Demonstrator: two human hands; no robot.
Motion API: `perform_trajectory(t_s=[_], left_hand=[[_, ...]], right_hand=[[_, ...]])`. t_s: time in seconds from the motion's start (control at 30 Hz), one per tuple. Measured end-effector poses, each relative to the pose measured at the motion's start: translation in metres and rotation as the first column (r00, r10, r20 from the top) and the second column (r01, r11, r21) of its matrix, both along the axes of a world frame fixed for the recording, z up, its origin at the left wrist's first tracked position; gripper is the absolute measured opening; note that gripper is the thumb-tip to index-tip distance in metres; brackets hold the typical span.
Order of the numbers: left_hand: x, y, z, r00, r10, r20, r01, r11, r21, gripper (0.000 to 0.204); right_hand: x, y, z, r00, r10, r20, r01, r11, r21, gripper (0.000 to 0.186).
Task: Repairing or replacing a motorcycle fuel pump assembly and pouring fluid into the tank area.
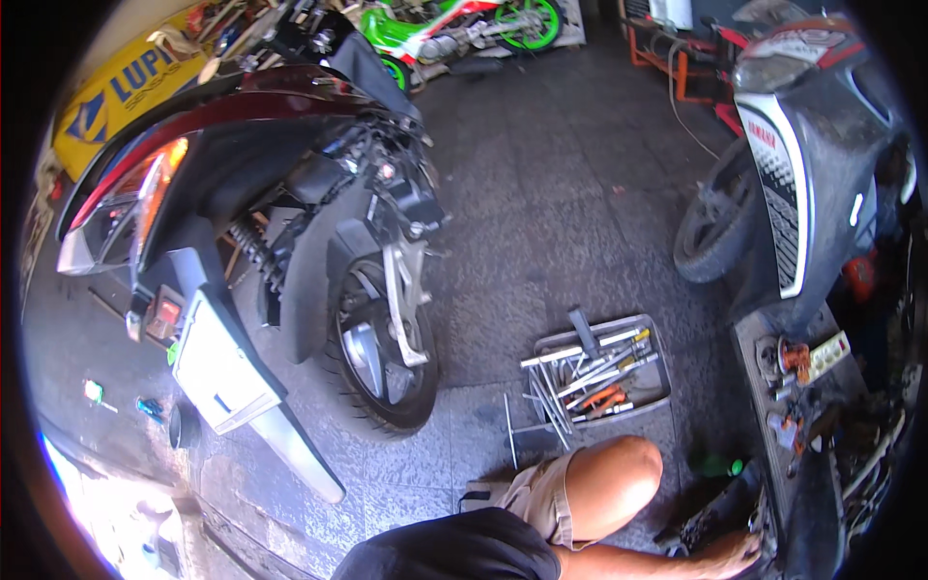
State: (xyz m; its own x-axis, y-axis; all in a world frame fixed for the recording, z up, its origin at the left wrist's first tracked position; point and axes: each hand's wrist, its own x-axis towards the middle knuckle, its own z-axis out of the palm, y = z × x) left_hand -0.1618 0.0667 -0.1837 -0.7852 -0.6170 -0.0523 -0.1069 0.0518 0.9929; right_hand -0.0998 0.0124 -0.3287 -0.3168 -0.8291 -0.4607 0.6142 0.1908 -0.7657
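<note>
My right hand (737,555) reaches out low at the right, beside a dark part (720,517) and the edge of a cluttered bench (756,340). Its fingers are partly hidden and blurred, so any grip cannot be made out. My left hand is out of the picture. In front of my bent knee sits a metal tool tray (667,385) holding several wrenches, silver rods and an orange-handled tool (604,394). A T-shaped rod (512,430) lies on the floor next to the tray. A green bottle (713,467) lies between my knee and the bench.
A dark red and black scooter (280,106) stands at the left, its rear wheel (418,401) exposed. A white-and-black tail piece (232,362) extends below its rear. Another scooter (812,145) stands at the right. A green motorbike (454,29) is at the back, past the dark tiled floor (541,174).
</note>
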Motion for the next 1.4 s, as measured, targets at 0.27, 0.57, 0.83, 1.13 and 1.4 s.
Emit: perform_trajectory(t_s=[0.27,0.57,0.83,1.13,1.4], left_hand=[[0.014,-0.011,-0.028,0.941,-0.259,0.216,0.251,0.966,0.065,0.037],[0.015,-0.033,-0.037,0.886,-0.365,0.286,0.316,0.926,0.205,0.072],[0.019,-0.004,-0.11,0.878,-0.343,0.334,0.122,0.835,0.537,0.059],[0.003,-0.01,-0.104,0.923,-0.258,0.287,0.063,0.834,0.548,0.04],[-0.003,0.005,-0.153,0.902,-0.191,0.386,0.126,0.974,0.187,0.042]], right_hand=[[-0.106,0.089,0.067,0.908,-0.321,-0.27,0.326,0.945,-0.026,0.031],[-0.093,0.147,0.041,0.67,-0.248,-0.7,0.679,0.585,0.443,0.036],[-0.073,0.167,0.081,0.629,-0.762,-0.151,0.773,0.594,0.222,0.032],[-0.08,0.14,0.074,0.665,-0.635,-0.393,0.747,0.567,0.347,0.027],[-0.084,0.143,0.024,0.521,-0.785,-0.335,0.853,0.471,0.223,0.02]])
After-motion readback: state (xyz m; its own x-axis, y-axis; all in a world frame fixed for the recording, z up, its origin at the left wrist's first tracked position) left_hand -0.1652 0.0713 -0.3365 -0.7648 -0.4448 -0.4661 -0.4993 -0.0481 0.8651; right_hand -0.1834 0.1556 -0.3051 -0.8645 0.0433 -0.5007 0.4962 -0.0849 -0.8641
